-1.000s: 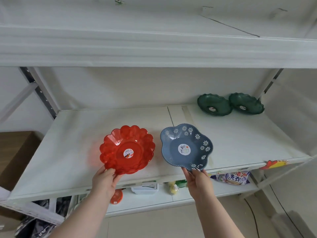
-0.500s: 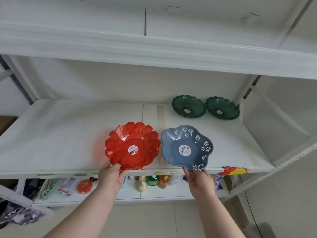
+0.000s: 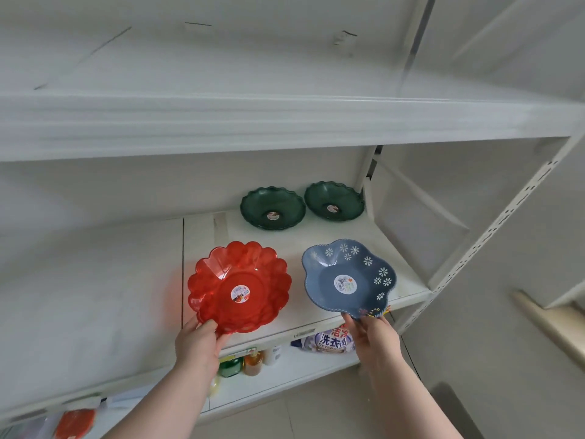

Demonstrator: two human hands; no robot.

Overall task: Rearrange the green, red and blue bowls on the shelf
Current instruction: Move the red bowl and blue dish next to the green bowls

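My left hand (image 3: 198, 342) grips the near rim of a clear red scalloped bowl (image 3: 239, 286), held tilted over the front of the white shelf (image 3: 95, 296). My right hand (image 3: 373, 335) pinches the near edge of a blue bowl with white flowers (image 3: 347, 278), also tilted above the shelf's front right part. Two dark green bowls stand side by side at the back right of the shelf, the left green bowl (image 3: 273, 208) and the right green bowl (image 3: 334, 201), both apart from my hands.
An upper shelf board (image 3: 253, 122) hangs low over the bowls. A perforated white upright (image 3: 493, 229) stands at the right end. The lower shelf holds bottles (image 3: 250, 364), a detergent bag (image 3: 329, 340) and an orange item (image 3: 74, 424).
Both bowls have shifted to the right along the shelf front, toward the green bowls, still in my hands. My view has swung right and closer.
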